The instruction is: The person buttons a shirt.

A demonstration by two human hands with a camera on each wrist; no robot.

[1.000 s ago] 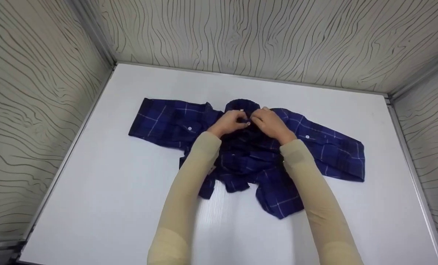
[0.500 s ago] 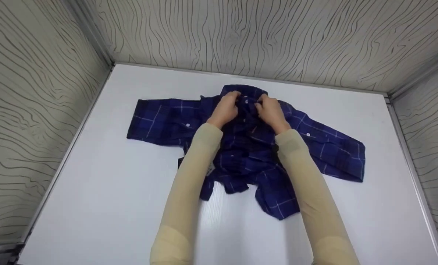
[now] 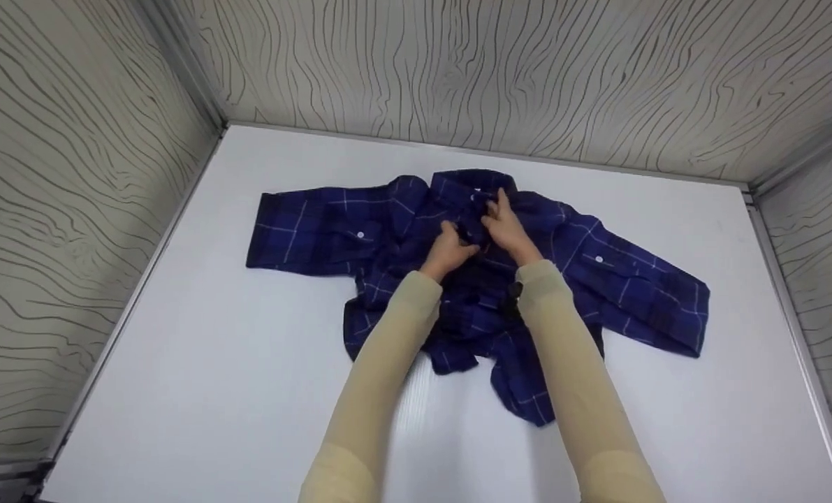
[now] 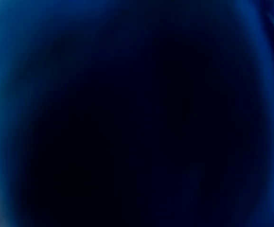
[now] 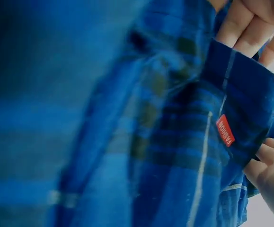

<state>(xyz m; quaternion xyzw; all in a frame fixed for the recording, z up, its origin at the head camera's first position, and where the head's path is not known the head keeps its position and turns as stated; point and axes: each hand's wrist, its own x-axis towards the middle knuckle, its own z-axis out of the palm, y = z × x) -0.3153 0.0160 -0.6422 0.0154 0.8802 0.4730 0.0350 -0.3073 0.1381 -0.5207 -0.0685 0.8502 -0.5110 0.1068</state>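
Note:
A dark blue plaid shirt [image 3: 416,209] lies front up on the table, sleeves spread to both sides, its lower part bunched. Just below the collar [image 3: 457,183], my left hand [image 3: 450,251] holds the front cloth with thumb and fingers. My right hand [image 3: 506,227] grips the cloth beside the collar button, index finger pointing up. In the right wrist view, the fingers of my right hand [image 5: 250,28] go behind a cloth edge, near a red label [image 5: 225,131] reading FASHION. My left hand [image 5: 271,172] pinches that edge lower down. Dark, blurred cloth [image 4: 137,113] fills the left wrist view.
The white table [image 3: 213,391] has a metal-edged border. Wood-grain patterned panels stand at the back [image 3: 457,77], left [image 3: 59,209] and right [image 3: 821,293]. A dark device [image 3: 513,299] sits at the right wrist.
From gathered, the collar and shoulders have been lifted back and spread wider. My left hand has let go near the collar and come down to the shirt's front. The right stays by the collar.

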